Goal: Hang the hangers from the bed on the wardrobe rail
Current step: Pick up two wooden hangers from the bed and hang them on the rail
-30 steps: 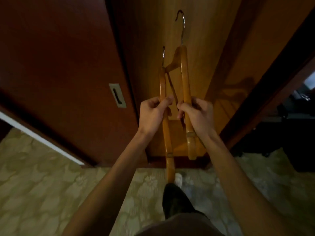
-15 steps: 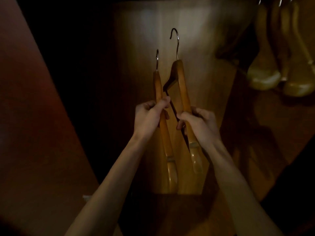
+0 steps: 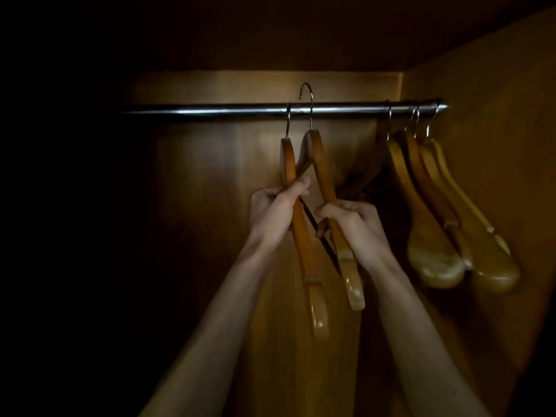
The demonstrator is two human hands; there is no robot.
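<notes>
Left hand (image 3: pixel 275 210) grips one wooden hanger (image 3: pixel 304 254); right hand (image 3: pixel 352 224) grips a second hanger (image 3: pixel 337 236), both raised at the rail (image 3: pixel 210 111). Risk: arms crossing between the hands may snag; either hook may miss the rail. Count: two held, about four hung hangers (image 3: pixel 436 236) far right.

2 bare arms reach up and forward, hands raised side by side.
The left hand (image 3: pixel 278 210) curls its fingers around a hanger (image 3: pixel 304 251), thumb on top; the right hand (image 3: pixel 352 219) grips a second hanger (image 3: pixel 332 218) just beside it, knuckles toward the camera.
</notes>
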